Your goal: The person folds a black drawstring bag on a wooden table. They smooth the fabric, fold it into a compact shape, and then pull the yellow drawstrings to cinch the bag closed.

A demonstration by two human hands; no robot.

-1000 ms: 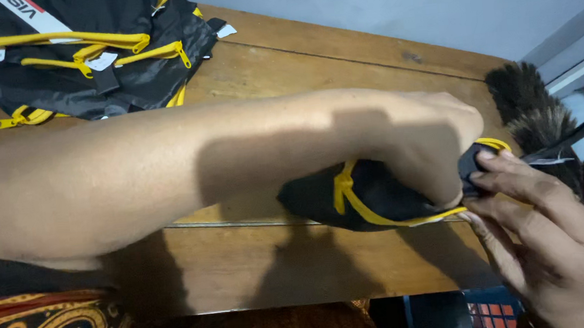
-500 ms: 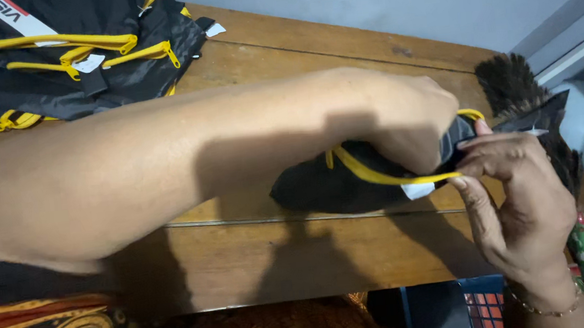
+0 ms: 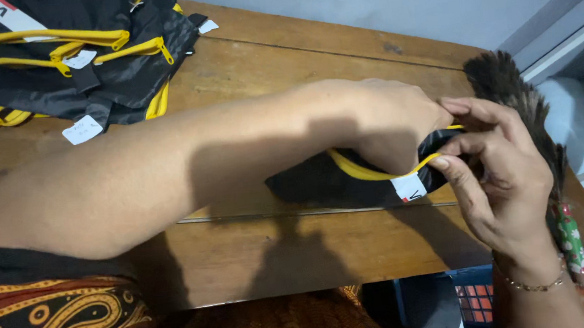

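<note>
Both hands (image 3: pixel 447 149) grip black pouch (image 3: pixel 322 182); feather duster (image 3: pixel 513 93) behind (bag pile (image 3: pixel 75 56) far-left).

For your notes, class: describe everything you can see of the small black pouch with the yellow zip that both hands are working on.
The small black pouch looks like soft fabric, edged by a yellow zip that curves along its opening. A small white tag hangs at its near edge. It lies flat on the wooden table near the front edge. The left hand reaches into it from above, hiding its middle; the right hand pinches its right end by the zip.

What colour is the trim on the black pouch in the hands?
Yellow trim on the black pouch, seen in the head view.
</note>
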